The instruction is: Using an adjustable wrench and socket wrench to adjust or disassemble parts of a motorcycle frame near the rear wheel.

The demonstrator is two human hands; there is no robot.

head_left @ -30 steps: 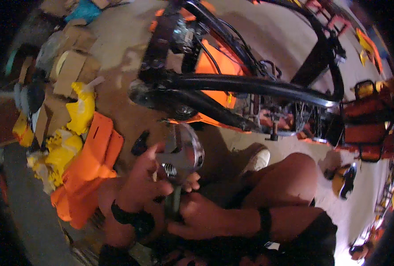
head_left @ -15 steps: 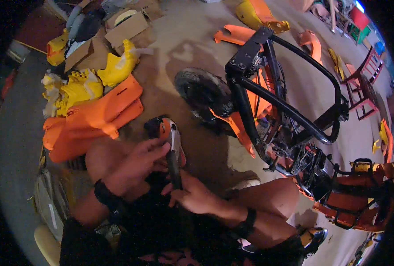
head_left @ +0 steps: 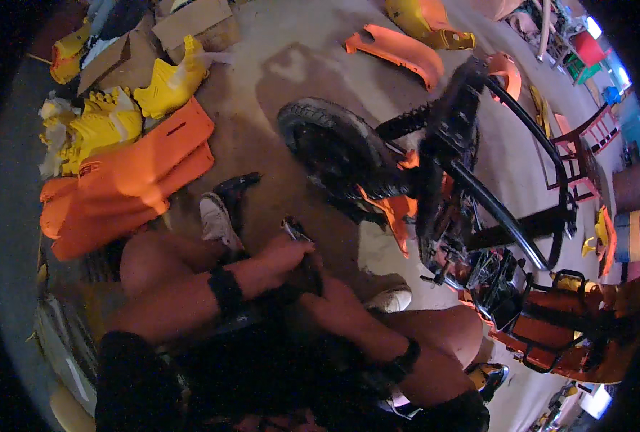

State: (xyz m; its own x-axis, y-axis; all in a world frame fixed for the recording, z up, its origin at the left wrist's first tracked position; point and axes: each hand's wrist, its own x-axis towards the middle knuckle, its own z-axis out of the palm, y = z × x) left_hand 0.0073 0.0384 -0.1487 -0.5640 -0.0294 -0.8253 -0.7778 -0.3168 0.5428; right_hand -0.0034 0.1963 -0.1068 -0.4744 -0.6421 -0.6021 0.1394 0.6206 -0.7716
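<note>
Over my lap my left hand (head_left: 288,253) is closed around a dark, long piece with a shiny metal end (head_left: 295,229); its exact kind is unclear. My right hand (head_left: 314,289) is closed lower down at the same piece, its fingers partly hidden in shadow and blur. My left hand covers much of the piece. Just beyond my hands a light shoe (head_left: 219,219) rests on the floor, with a black object (head_left: 238,189) beside it. To the right stands a stripped motor scooter with a black tube frame (head_left: 496,216) and a dark front wheel (head_left: 327,140).
Orange body panels (head_left: 136,180) and yellow panels (head_left: 107,126) lie at left, near cardboard boxes (head_left: 194,29). Another orange panel (head_left: 399,54) and a yellow part (head_left: 431,21) lie at the far side. A red chair (head_left: 579,151) stands right, past the frame.
The view has shifted, so the panels appear farther left. My left hand has turned and moved toward the right hand, now covering more of the dark piece, whose metal end sits lower.
</note>
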